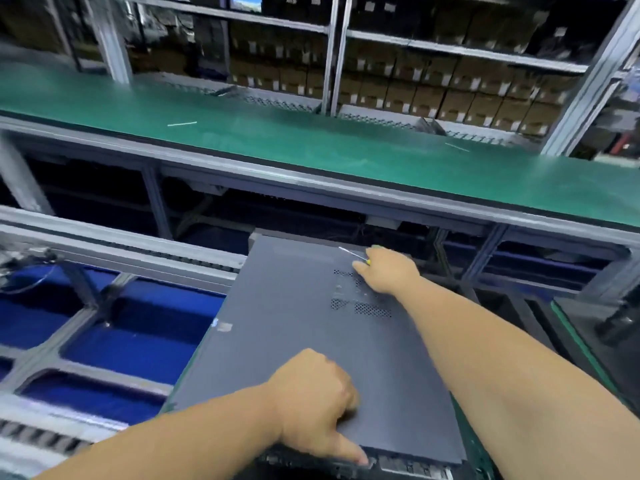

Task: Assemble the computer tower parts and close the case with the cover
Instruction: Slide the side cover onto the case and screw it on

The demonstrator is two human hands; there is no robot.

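The computer tower lies flat in front of me with its dark grey cover (298, 341) on top; perforated vents show near the far right. My left hand (315, 403) rests on the cover's near edge, fingers curled on the panel, thumb pointing down onto the case's rear edge (408, 467). My right hand (388, 271) reaches to the far right part of the cover and grips a screwdriver (353, 254) with a thin metal shaft and a yellow-green handle, its tip pointing left across the panel.
A green conveyor belt (277, 140) runs across behind the tower, with a grey metal frame under it. Blue trays (131, 341) sit in a frame at the left. Shelves of cardboard boxes (433, 84) stand behind. A green-edged bench (581, 344) is at the right.
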